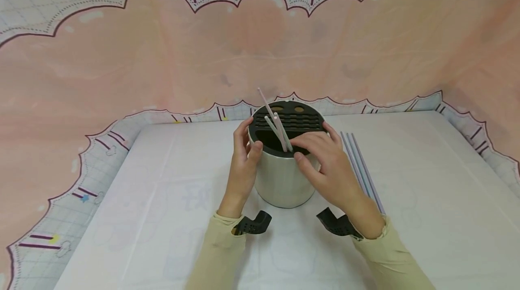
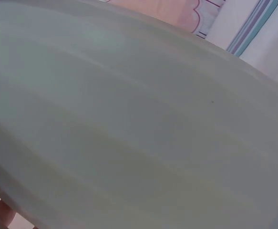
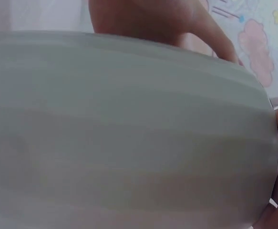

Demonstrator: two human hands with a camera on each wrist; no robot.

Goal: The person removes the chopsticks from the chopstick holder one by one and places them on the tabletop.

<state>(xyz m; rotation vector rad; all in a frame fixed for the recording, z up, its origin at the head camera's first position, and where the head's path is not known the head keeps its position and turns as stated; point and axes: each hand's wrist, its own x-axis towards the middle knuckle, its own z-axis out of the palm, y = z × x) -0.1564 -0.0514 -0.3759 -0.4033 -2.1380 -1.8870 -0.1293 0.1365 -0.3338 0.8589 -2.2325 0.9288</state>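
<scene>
A white round desk organizer (image 1: 284, 184) with a black slotted top (image 1: 300, 120) stands upright on the table. Several thin pale pink and whitish sticks (image 1: 270, 108) lean out of its front opening. My left hand (image 1: 243, 159) grips the organizer's left side, thumb by the front rim and fingers round the back. At the right rim, my right hand (image 1: 331, 168) holds on with its thumb at the front edge, while its index fingertip reaches in beside the sticks' lower ends. The organizer's white wall (image 2: 143, 109) fills most of both wrist views.
Several purple and blue sticks (image 1: 363, 170) lie side by side on the white table (image 1: 170, 199), just right of the organizer and partly behind my right forearm. A pink patterned curtain (image 1: 227, 50) rises beyond the table's back edge.
</scene>
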